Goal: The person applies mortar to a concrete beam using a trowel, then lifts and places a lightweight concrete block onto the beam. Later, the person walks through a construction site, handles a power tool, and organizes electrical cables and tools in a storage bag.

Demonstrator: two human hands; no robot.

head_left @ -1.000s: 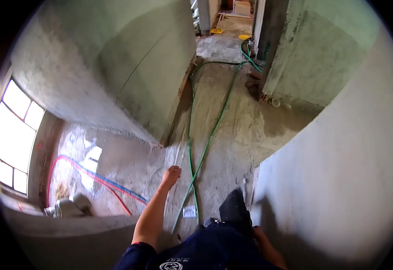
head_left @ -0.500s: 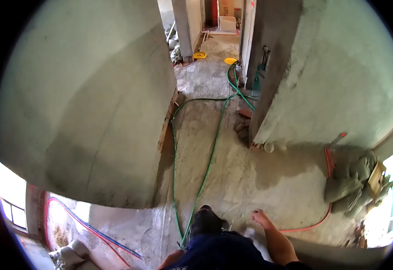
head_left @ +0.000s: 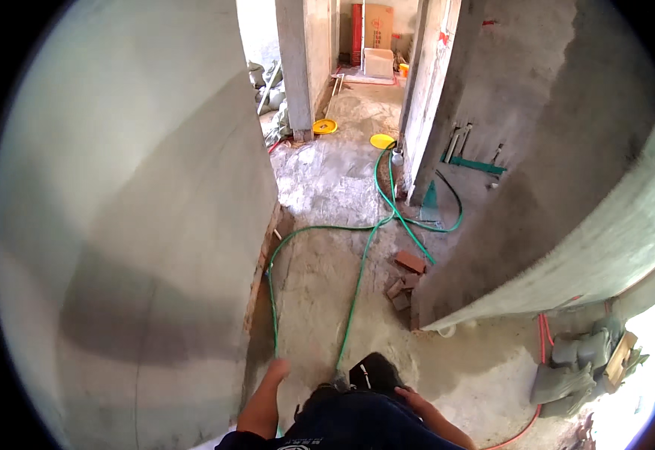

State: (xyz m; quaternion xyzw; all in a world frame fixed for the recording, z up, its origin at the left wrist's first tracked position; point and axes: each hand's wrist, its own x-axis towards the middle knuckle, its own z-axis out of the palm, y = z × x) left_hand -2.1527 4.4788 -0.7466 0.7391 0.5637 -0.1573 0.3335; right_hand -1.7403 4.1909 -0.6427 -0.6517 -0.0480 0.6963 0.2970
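Observation:
My left hand [head_left: 278, 369] hangs ahead of my body, low beside the left wall. It overlaps a green hose [head_left: 272, 300] on the floor; its fingers are too blurred to show whether they touch it. My right hand [head_left: 411, 397] hangs by my right leg, its fingers loosely apart with nothing visible in them. A dark shoe [head_left: 376, 373] with a small white mark shows just left of that hand, on the wet concrete. The hose forms two long runs that come back toward my feet.
Bare plaster walls flank a passage. Bricks [head_left: 410, 261] lie by the right wall's corner. Two yellow lids [head_left: 382, 141] lie near the far doorway, with a cardboard box [head_left: 378, 22] beyond. Grey sacks [head_left: 563, 382] and a red pipe [head_left: 542, 349] are at lower right.
I have moved forward along the passage, and more of the room on the right shows. My left hand has swung forward; my right hand has dropped back toward my leg.

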